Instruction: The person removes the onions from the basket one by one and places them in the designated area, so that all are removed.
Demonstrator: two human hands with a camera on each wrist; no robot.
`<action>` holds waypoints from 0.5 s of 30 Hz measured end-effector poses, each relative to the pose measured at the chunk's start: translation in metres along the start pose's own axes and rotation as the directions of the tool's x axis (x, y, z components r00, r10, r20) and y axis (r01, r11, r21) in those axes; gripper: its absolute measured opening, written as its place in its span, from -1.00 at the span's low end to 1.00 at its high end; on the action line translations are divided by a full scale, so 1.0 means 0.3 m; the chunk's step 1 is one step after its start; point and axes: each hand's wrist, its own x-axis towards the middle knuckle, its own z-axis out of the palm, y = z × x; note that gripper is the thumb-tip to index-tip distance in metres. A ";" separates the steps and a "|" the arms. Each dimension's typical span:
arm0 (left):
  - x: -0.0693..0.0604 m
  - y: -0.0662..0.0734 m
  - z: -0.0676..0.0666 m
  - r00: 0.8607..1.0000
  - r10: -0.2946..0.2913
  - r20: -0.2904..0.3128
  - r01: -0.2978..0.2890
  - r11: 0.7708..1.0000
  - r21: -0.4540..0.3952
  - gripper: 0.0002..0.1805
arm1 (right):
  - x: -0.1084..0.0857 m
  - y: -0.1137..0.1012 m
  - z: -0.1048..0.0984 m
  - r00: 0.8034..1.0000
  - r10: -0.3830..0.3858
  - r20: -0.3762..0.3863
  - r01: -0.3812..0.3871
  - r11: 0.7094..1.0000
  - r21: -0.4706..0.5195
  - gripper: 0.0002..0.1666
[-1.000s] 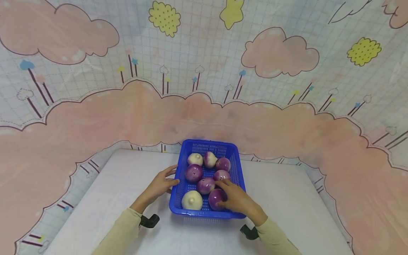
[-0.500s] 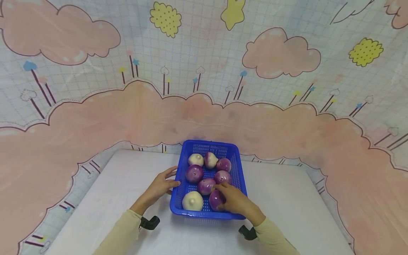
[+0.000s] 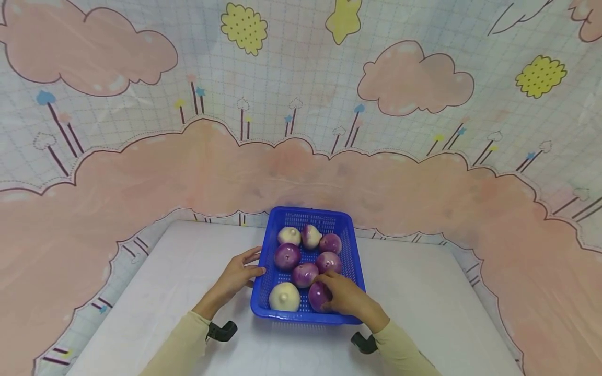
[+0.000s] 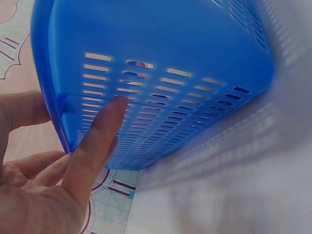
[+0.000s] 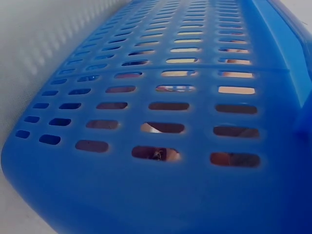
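Purple onion (image 3: 317, 298): is lying in the near-right corner of the blue basket (image 3: 305, 316), directly left of the right-hand grip (image 3: 347, 293); its visible part is looking round, so no long axis is standing out.
Right-hand grip: is holding the purple onion between thumb and fingers, partly covering it, and is lying nearer to it than the other hand; in the right wrist view the basket wall is hiding most of it.
Left-hand grip (image 3: 235, 274): is holding the basket's left side, thumb over the rim, fingers against the outer wall, well apart from the purple onion.
Blue basket: is carrying eight onions in all, its plastic walls showing rows of rounded slots, its longer sides running away from the person.
Pale onion (image 3: 284, 297): is sitting in the near-left corner, smooth and blunt-tipped, a gap separating it from the purple one.
White counter (image 3: 404, 292): is bearing the basket, its smooth surface catching soft shadow.
Printed cloth (image 3: 291, 172): is hanging behind, showing pink clouds.
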 end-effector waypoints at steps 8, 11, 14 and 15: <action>-0.007 0.003 0.004 1.000 0.004 -0.013 -0.004 1.000 0.004 -0.24 | 0.001 0.003 0.003 1.000 -0.011 0.014 0.011 1.000 -0.002 -0.30; -0.007 0.001 0.004 1.000 0.005 -0.015 -0.005 1.000 0.010 -0.24 | 0.002 0.003 0.005 1.000 -0.012 0.012 0.012 1.000 -0.007 -0.30; -0.006 -0.003 0.003 1.000 0.003 -0.016 -0.003 1.000 0.007 -0.24 | 0.004 0.005 0.008 1.000 -0.013 0.011 0.013 1.000 -0.008 -0.30; -0.006 -0.004 0.003 1.000 0.003 -0.015 -0.003 1.000 0.004 -0.24 | 0.004 0.005 0.009 1.000 -0.014 0.012 0.014 1.000 -0.007 -0.30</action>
